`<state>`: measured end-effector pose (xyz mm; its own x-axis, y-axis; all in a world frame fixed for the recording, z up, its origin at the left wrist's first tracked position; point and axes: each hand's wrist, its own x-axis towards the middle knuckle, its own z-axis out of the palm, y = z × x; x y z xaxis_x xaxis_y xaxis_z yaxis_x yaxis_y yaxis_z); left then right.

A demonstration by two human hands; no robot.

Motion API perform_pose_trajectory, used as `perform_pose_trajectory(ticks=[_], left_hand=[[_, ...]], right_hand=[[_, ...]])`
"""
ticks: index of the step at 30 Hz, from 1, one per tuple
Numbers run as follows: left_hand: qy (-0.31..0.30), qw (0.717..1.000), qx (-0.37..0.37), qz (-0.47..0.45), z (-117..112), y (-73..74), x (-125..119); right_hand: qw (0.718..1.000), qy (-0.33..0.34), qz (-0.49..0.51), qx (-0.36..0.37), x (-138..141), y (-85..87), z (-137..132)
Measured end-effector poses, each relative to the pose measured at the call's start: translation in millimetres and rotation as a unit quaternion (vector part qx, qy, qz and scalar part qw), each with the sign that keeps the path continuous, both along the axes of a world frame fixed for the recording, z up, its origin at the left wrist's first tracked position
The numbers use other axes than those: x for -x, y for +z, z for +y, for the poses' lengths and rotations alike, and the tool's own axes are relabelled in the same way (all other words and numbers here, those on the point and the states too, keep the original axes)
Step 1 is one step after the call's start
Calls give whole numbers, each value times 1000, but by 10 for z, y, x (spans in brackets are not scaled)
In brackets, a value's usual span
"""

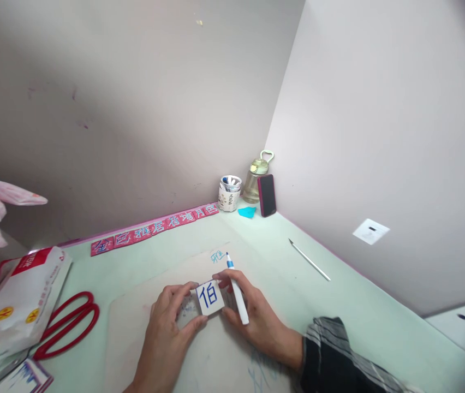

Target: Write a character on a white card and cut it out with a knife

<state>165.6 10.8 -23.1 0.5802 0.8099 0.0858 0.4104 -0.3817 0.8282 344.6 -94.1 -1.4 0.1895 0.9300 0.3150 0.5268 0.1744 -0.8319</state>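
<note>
My left hand point(167, 322) pinches the left side of a small white card point(210, 296) with a blue character drawn on it. My right hand point(252, 314) touches the card's right edge and holds a white marker point(236, 289) with a blue tip pointing away from me. Both hands rest on a pale board point(142, 327) lying on the light green desk point(339, 305). Blue scribbles mark the board beyond the marker tip.
Red scissors point(66, 322) lie at left beside a white-and-red packet point(19, 297). A row of pink character cards point(154, 228) lines the wall. In the corner stand a pen cup point(230, 192), a bottle point(255, 177) and a phone point(267, 195). A thin craft knife point(309, 260) lies at right.
</note>
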Motion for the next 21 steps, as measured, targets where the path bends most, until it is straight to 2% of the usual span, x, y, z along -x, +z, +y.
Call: perform_pose_trajectory(ticks=[8, 21], left_hand=[[-9, 1000, 11, -19, 6, -11, 24], [-3, 999, 38, -39, 10, 13, 18]], right_hand=[[999, -2, 32, 5, -4, 52, 5], [995, 36, 92, 20, -27, 41, 19]])
